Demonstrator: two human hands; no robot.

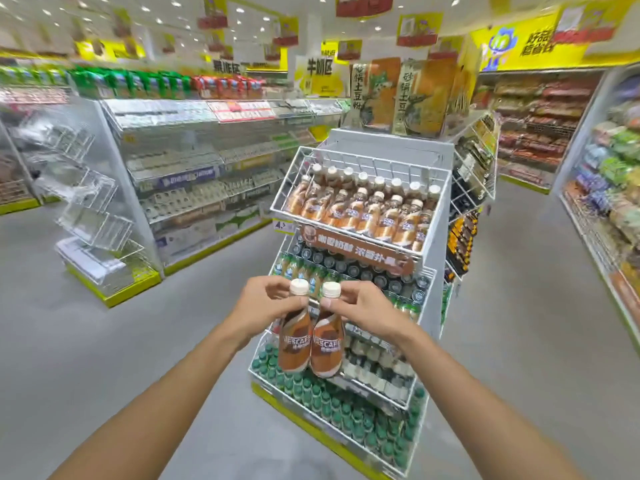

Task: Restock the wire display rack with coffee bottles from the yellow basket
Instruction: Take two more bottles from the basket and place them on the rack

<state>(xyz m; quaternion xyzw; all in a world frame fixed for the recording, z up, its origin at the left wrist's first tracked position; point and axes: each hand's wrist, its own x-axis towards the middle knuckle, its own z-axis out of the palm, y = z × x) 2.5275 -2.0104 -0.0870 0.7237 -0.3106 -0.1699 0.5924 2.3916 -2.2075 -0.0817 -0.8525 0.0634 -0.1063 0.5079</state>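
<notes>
Head view shows the left hand [263, 303] and right hand [363, 306] each pinching a coffee bottle [294, 336], [327, 341] by its neck, side by side before the wire display rack [360, 157]. Held only near the caps, either could slip or knock the standing bottles when lowered into the top tier. No yellow basket is in view.

1. Brown-and-cream plastic coffee bottle w/ white screw cap [293, 337]: roughly upright, neck pinched by left hand [258, 306]
2. Second identical bottle [327, 341]: roughly upright, just right of 1st, bodies touching, neck pinched by right hand [367, 306]; both held in front of rack's lower tiers
3. White tiered wire display rack [438, 244]: top tier holds rows of same coffee bottles [360, 209], tilted back, caps up; lower tiers also packed full
</notes>
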